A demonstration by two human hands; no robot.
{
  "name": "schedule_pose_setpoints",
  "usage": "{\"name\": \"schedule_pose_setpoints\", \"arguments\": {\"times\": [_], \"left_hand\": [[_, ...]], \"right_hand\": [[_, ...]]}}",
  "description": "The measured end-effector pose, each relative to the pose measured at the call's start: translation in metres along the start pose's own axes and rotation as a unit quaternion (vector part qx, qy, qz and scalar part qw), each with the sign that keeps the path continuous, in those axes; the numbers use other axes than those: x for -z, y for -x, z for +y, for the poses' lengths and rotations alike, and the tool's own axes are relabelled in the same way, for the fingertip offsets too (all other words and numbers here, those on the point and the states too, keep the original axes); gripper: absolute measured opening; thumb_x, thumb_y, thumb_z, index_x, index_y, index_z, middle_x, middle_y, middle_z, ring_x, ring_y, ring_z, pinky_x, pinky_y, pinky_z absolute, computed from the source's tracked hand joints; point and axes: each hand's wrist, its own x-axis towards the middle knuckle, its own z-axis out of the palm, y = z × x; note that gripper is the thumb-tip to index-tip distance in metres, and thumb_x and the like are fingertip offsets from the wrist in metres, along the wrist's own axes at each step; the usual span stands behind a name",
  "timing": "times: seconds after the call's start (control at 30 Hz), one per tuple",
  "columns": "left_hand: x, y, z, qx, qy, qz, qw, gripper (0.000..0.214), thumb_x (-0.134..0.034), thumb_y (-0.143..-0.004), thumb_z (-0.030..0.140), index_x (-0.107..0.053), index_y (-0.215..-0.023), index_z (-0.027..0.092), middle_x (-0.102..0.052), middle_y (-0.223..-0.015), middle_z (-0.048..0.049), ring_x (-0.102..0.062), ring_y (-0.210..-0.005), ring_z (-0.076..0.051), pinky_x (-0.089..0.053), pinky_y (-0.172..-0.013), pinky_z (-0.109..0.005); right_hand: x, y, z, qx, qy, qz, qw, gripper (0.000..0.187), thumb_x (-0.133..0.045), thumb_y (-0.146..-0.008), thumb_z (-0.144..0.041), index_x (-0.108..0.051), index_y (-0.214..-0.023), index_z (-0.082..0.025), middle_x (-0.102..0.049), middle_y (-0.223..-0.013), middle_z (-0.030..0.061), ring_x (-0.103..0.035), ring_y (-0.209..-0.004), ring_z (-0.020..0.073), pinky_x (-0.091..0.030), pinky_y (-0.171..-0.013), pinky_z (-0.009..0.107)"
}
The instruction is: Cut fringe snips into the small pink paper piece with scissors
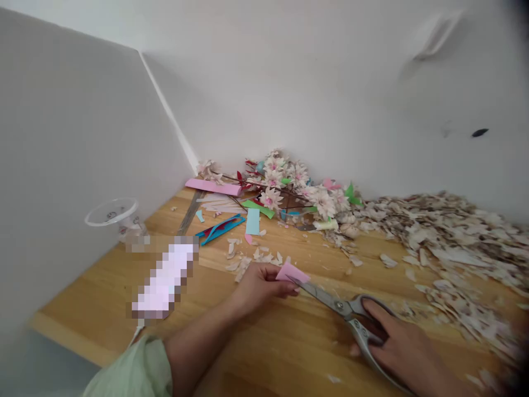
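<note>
Between the thumb and fingers of my left hand point(261, 286) is a small folded piece of pink paper point(294, 272). My right hand point(403, 344) grips a pair of metal scissors point(339, 305), its fingers through the handle loops. The blade tips touch the pink paper near my left fingertips; I cannot tell how far apart the blades are. Beyond my left hand lie pale dried petals point(258, 258) on the wooden table point(231, 364). A light blue paper strip point(253, 221) rests farther back.
Handmade flowers point(275, 173) on stems lie against the wall. A large heap of dried petals point(446, 237) covers the right side. At left are a pixelated phone-like object point(165, 281) with a cable and a clear plastic cup point(131, 223). Pink crepe paper point(212, 187) lies at the back.
</note>
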Motion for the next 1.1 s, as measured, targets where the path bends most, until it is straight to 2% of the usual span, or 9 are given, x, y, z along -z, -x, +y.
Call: {"name": "schedule_pose_setpoints", "arguments": {"times": [0.1, 0.23, 0.43, 0.57, 0.73, 0.97, 1.1], "left_hand": [[0.0, 0.001, 0.001, 0.011, -0.018, 0.0, 1.0, 0.03, -0.077, -0.055, 0.038, -0.073, -0.072, 0.014, -0.072, -0.067, -0.0039, -0.066, -0.066, -0.016, -0.049, -0.069, -0.028], [0.001, 0.003, 0.003, -0.007, -0.028, -0.018, 0.999, 0.026, -0.077, -0.057, 0.037, -0.073, -0.07, 0.015, -0.073, -0.069, -0.0037, -0.066, -0.067, -0.016, -0.05, -0.071, -0.028], [0.001, 0.002, 0.001, -0.03, -0.032, -0.024, 0.999, 0.025, -0.076, -0.058, 0.036, -0.073, -0.072, 0.015, -0.073, -0.07, -0.0048, -0.067, -0.07, -0.018, -0.051, -0.072, -0.03], [-0.001, 0.001, 0.0, -0.055, -0.047, -0.011, 0.997, 0.021, -0.074, -0.06, 0.032, -0.074, -0.074, 0.017, -0.073, -0.071, -0.0045, -0.066, -0.068, -0.017, -0.051, -0.069, -0.029], [-0.004, 0.003, -0.003, -0.066, -0.072, 0.017, 0.995, 0.016, -0.071, -0.063, 0.027, -0.074, -0.076, 0.017, -0.074, -0.074, -0.0045, -0.066, -0.069, -0.017, -0.049, -0.066, -0.026], [-0.006, 0.003, -0.005, -0.06, -0.052, 0.018, 0.997, 0.018, -0.072, -0.062, 0.03, -0.073, -0.076, 0.018, -0.074, -0.076, -0.0048, -0.066, -0.07, -0.017, -0.05, -0.066, -0.027], [-0.006, 0.004, -0.003, -0.047, -0.028, 0.001, 0.998, 0.017, -0.073, -0.061, 0.03, -0.073, -0.074, 0.018, -0.073, -0.071, -0.0033, -0.067, -0.067, -0.016, -0.051, -0.065, -0.026]], "right_hand": [[-0.001, 0.002, -0.002, -0.008, -0.002, -0.005, 1.0, 0.041, -0.062, -0.059, -0.042, -0.06, -0.096, -0.024, -0.074, -0.084, 0.0048, -0.069, -0.075, 0.0309, -0.05, -0.059, 0.033], [0.001, 0.003, -0.006, -0.011, -0.025, -0.024, 0.999, 0.035, -0.062, -0.06, -0.038, -0.061, -0.093, -0.024, -0.074, -0.086, 0.0052, -0.069, -0.076, 0.0294, -0.05, -0.062, 0.032], [0.008, 0.001, -0.009, -0.017, -0.044, -0.089, 0.995, 0.046, -0.064, -0.054, -0.035, -0.061, -0.099, -0.023, -0.073, -0.093, 0.0073, -0.068, -0.081, 0.0303, -0.051, -0.063, 0.031], [0.011, 0.001, -0.011, -0.003, -0.046, -0.074, 0.996, 0.052, -0.061, -0.051, -0.027, -0.06, -0.103, -0.023, -0.071, -0.102, 0.0075, -0.066, -0.09, 0.0297, -0.051, -0.069, 0.03], [0.013, 0.002, -0.012, 0.009, -0.054, -0.079, 0.995, 0.043, -0.063, -0.053, -0.03, -0.06, -0.095, -0.022, -0.069, -0.105, 0.0098, -0.064, -0.093, 0.0312, -0.051, -0.073, 0.033], [0.006, 0.003, 0.001, 0.013, -0.065, -0.075, 0.995, 0.065, -0.067, -0.052, -0.033, -0.056, -0.114, -0.018, -0.063, -0.118, 0.0156, -0.059, -0.103, 0.0354, -0.048, -0.083, 0.04], [0.007, 0.004, 0.001, 0.02, -0.076, -0.066, 0.995, 0.061, -0.07, -0.052, -0.033, -0.059, -0.11, -0.021, -0.066, -0.113, 0.013, -0.061, -0.1, 0.0349, -0.05, -0.078, 0.037]]}}
